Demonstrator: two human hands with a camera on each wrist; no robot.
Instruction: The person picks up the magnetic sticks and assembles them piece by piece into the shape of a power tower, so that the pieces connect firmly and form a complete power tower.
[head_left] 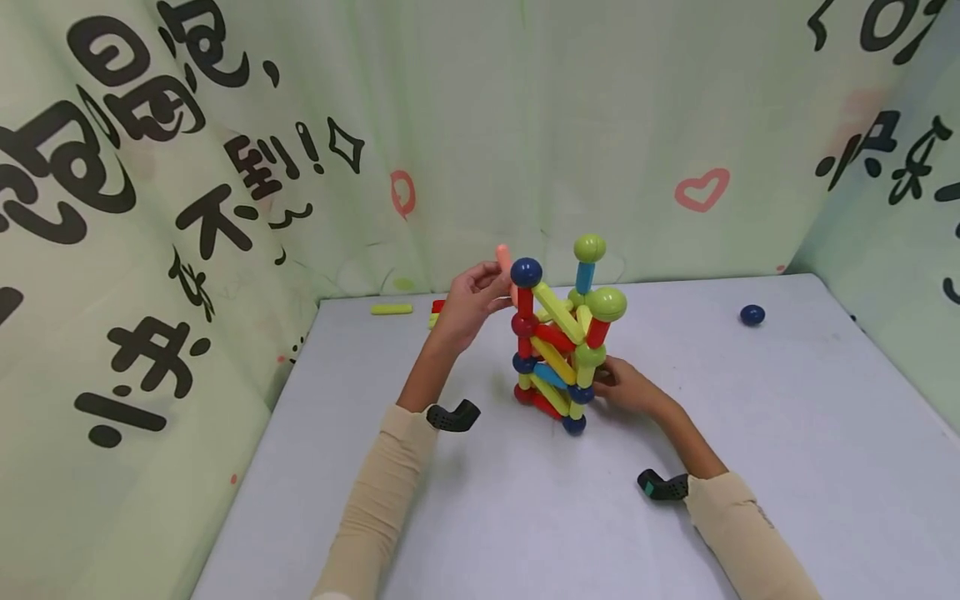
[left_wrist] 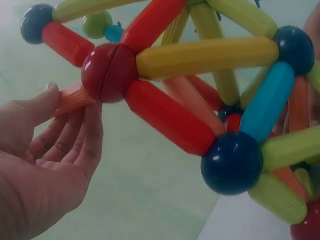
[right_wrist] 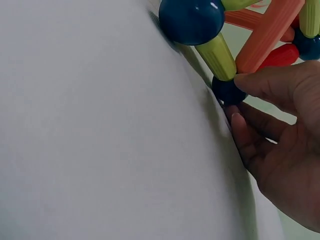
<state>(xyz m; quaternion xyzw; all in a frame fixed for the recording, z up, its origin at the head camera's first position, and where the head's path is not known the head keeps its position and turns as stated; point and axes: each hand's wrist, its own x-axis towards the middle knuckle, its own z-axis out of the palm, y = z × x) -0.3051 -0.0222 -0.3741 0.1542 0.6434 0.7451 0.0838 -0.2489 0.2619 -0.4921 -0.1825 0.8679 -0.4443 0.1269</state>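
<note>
A tower of coloured magnetic rods and balls (head_left: 555,335) stands on the table, with dark blue, red and green balls at its joints. My left hand (head_left: 480,296) is at its upper left side and pinches a salmon-orange rod (left_wrist: 74,100) between thumb and fingers. In the left wrist view that rod's far end passes behind a red ball (left_wrist: 111,73); I cannot tell whether they touch. Low on the tower's right side, my right hand (head_left: 628,385) pinches a dark blue ball (right_wrist: 228,91) at a bottom joint, where a yellow-green rod (right_wrist: 217,56) and an orange rod (right_wrist: 270,35) meet.
A loose dark blue ball (head_left: 752,315) lies at the right of the white table (head_left: 750,400). One yellow-green rod (head_left: 392,309) rests near the back left edge. Beside it, more rods (head_left: 437,307) are partly hidden by my left hand. A printed curtain (head_left: 465,150) hangs behind.
</note>
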